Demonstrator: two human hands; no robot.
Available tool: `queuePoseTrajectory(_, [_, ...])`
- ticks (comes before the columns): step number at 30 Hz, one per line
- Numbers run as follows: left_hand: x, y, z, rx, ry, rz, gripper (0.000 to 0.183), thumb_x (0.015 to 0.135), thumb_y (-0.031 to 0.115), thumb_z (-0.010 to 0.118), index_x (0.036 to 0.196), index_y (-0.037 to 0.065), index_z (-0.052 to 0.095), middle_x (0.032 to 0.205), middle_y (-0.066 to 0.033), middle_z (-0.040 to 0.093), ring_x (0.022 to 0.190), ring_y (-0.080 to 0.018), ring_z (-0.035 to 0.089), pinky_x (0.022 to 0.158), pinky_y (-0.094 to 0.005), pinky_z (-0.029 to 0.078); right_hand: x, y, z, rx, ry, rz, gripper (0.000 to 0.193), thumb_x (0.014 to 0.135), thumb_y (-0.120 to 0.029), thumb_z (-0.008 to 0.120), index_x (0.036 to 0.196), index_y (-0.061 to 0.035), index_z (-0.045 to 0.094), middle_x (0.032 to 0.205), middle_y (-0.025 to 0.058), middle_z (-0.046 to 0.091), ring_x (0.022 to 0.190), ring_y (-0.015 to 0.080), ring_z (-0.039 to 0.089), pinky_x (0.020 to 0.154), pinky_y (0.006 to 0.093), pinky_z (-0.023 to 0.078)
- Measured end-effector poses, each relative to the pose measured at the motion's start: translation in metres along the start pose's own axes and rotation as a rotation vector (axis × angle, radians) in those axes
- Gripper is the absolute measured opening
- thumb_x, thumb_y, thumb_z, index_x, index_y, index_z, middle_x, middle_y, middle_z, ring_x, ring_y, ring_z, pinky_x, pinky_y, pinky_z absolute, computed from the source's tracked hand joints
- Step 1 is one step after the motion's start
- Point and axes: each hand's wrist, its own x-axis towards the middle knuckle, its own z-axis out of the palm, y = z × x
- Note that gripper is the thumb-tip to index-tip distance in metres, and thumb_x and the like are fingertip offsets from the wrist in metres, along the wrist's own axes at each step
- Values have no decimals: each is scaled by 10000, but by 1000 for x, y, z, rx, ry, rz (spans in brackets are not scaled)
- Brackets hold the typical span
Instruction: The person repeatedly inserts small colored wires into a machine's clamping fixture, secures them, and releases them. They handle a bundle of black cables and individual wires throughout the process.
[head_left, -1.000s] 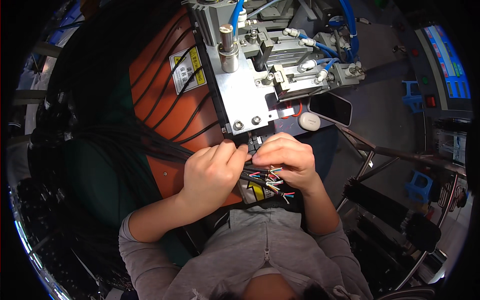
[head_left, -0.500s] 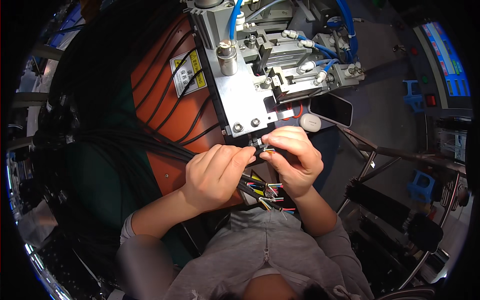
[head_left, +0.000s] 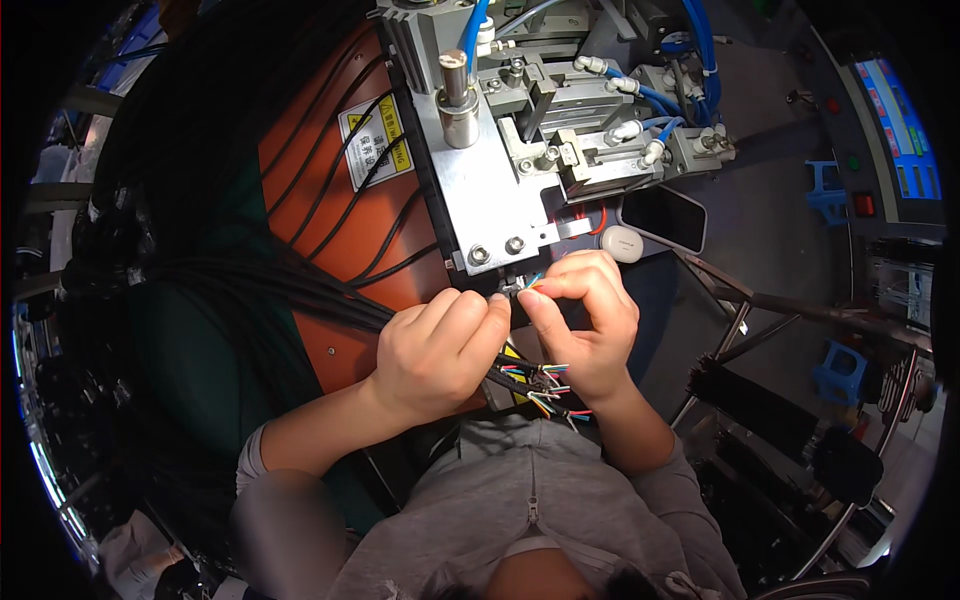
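Observation:
My left hand (head_left: 440,348) is closed, thumb and forefinger pinched around the end of a black cable in front of the machine's metal plate (head_left: 490,190). Facing it, my right hand (head_left: 598,325) pinches the thin coloured wires (head_left: 533,282) that come out of that cable; blue and orange ones show. The fingertips of both hands almost meet just below the plate's front edge, beside a small fitting (head_left: 512,284). My fingers partly hide the cable end. Below my hands lie several other black cables (head_left: 515,378) with stripped ends and loose coloured wires (head_left: 550,400).
Pneumatic clamps (head_left: 600,130) with blue hoses (head_left: 700,60) sit behind the plate. Black cables (head_left: 340,210) run over the orange panel (head_left: 310,130) at left. To the right are a phone (head_left: 665,218), a white case (head_left: 622,244), a screen (head_left: 905,130) and blue stools (head_left: 840,372).
My right fingertips have shifted slightly left and up with the wires, closer to my left fingers. The metal post on the plate stands taller, and the clamp parts beside it have shifted.

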Motion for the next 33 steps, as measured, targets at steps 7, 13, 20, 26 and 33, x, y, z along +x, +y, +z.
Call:
queuePoseTrajectory(7, [0, 4, -3, 64, -21, 26, 333, 685, 81, 655, 1014, 32, 674, 763, -18, 584, 560, -110, 506, 426, -237, 369, -7, 13, -23, 522, -261, 563, 103, 789, -43, 663, 830, 16, 588, 809, 85, 571, 769, 163, 543, 729, 260, 422])
queuePoseTrajectory(13, [-1, 7, 3, 110, -128, -2, 318, 699, 96, 639, 1013, 61, 682, 728, 13, 508, 584, -95, 471, 433, -224, 356, -5, 20, -10, -42, -149, 155, 67, 743, -12, 667, 758, 7, 604, 718, 92, 599, 698, 234, 573, 657, 318, 454])
queuePoseTrajectory(20, [3, 14, -1, 194, -213, -46, 338, 694, 121, 604, 1013, 25, 664, 716, 11, 444, 628, -93, 469, 433, -208, 353, -7, 18, -5, -148, -153, 94, 64, 707, 5, 646, 724, -10, 586, 709, 92, 573, 672, 255, 531, 626, 343, 432])
queuePoseTrajectory(26, [3, 13, 3, 167, -176, -90, 303, 700, 79, 633, 998, 67, 688, 683, 4, 418, 579, -100, 468, 439, -227, 363, -13, 28, 7, -16, -40, 181, 61, 727, -1, 627, 718, -11, 568, 701, 84, 547, 643, 215, 504, 598, 311, 410])
queuePoseTrajectory(33, [6, 3, 5, 104, -96, -51, 224, 724, 72, 646, 943, 33, 673, 728, 4, 484, 644, -107, 539, 464, -227, 377, -23, 36, 9, 430, -86, 680, 80, 820, -34, 544, 757, 15, 544, 713, 42, 504, 614, 88, 451, 555, 245, 370])
